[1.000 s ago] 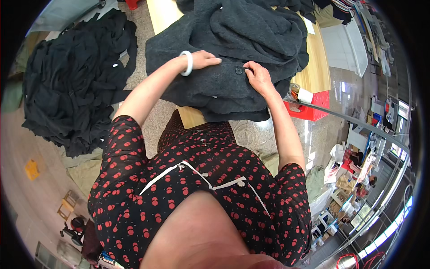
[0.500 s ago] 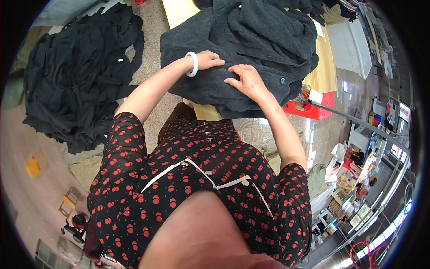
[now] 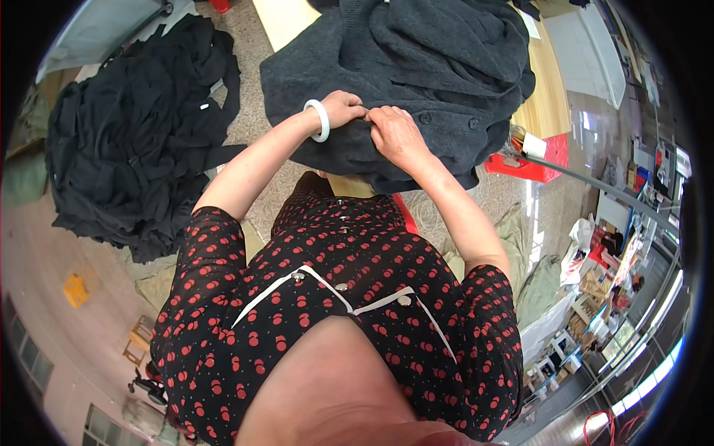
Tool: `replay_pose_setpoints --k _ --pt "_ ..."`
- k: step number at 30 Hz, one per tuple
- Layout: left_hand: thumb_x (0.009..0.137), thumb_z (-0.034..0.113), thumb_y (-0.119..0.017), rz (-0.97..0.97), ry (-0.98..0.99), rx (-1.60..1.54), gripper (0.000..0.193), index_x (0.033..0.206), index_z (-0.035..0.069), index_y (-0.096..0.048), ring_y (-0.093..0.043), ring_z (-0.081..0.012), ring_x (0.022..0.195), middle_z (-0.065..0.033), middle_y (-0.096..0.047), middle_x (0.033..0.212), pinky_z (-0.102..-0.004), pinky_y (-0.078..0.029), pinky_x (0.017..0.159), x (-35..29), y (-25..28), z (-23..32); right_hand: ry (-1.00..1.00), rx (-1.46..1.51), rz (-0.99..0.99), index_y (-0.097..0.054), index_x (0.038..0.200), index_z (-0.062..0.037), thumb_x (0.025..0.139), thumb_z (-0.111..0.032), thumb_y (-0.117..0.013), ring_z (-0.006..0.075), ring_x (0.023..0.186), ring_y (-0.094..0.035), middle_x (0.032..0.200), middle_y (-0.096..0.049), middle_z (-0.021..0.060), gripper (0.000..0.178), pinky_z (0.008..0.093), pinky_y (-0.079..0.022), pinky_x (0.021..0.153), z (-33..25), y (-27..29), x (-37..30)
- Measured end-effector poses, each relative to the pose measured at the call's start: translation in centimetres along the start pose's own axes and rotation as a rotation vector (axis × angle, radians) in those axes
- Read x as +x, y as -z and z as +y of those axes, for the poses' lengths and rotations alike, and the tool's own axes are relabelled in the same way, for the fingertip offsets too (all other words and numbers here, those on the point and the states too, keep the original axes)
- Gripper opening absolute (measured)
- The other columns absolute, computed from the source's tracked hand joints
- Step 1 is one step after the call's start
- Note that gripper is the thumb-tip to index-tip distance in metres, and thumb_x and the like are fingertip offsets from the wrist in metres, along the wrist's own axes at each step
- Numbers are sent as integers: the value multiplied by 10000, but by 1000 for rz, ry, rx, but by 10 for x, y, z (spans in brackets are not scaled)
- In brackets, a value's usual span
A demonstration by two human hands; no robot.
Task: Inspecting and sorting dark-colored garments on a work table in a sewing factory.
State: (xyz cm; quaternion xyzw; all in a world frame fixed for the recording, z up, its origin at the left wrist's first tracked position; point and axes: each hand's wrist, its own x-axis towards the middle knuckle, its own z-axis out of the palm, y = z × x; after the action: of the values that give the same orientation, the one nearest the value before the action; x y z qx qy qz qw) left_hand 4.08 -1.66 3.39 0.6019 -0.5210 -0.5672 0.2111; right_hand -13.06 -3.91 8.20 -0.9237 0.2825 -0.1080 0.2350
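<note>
A dark charcoal knitted cardigan (image 3: pixel 446 67) lies bunched over the table in front of me. Along its front band, two dark buttons show, one button (image 3: pixel 425 117) just right of my hands and another button (image 3: pixel 474 123) farther right. My left hand (image 3: pixel 343 109), below a white bangle (image 3: pixel 320 121), has its fingers closed on the band. Close against it, my right hand (image 3: pixel 398 136) pinches the same spot with bent fingers. Whatever lies between the fingertips, a button or just cloth, is hidden.
A large heap of black garments (image 3: pixel 134 141) sits at the left. Under the cardigan is a pale wooden table (image 3: pixel 547 104). Beyond its right side stand a red plastic container (image 3: pixel 520 167) and a metal bar (image 3: pixel 587 186). A small yellow stool (image 3: pixel 75 290) is on the floor at left.
My right hand has moved left, and its fingers have closed beside the left hand's fingertips. A button that was covered by the right hand now shows.
</note>
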Motion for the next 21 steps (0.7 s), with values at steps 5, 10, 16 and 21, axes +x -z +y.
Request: replay_pose_setpoints --k 5,10,16,21 --pt "789 186 -522 27 6 -115 207 805 -3 -607 -503 -99 663 -41 -581 693 -243 -408 656 0 -10 1 -58 -29 38 -525 794 -35 715 -45 -518 288 751 -548 737 -559 126 81 387 -413 703 0 -3 -3" --pt "797 171 -509 14 54 -194 194 795 8 -614 -491 -74 657 -8 -572 683 -227 -402 647 -1 -15 -6 -77 -53 -36 -522 804 -20 741 -94 -552 307 764 -551 741 -567 145 102 392 -423 713 1 -6 -2" --pt "797 233 -495 39 -217 259 282 759 -38 -563 -559 -309 720 -192 -586 745 -340 -423 678 -4 -5 2 -104 -180 -103 -496 763 -22 775 -149 -555 326 749 -561 692 -560 158 141 403 -440 699 2 1 -3" --pt "789 285 -515 -28 -309 446 339 846 -48 -538 -534 -379 832 -237 -563 829 -406 -419 737 -16 -7 14 -2 -169 -97 -483 738 -16 784 -145 -540 334 759 -558 675 -546 176 148 416 -434 691 9 2 -4"
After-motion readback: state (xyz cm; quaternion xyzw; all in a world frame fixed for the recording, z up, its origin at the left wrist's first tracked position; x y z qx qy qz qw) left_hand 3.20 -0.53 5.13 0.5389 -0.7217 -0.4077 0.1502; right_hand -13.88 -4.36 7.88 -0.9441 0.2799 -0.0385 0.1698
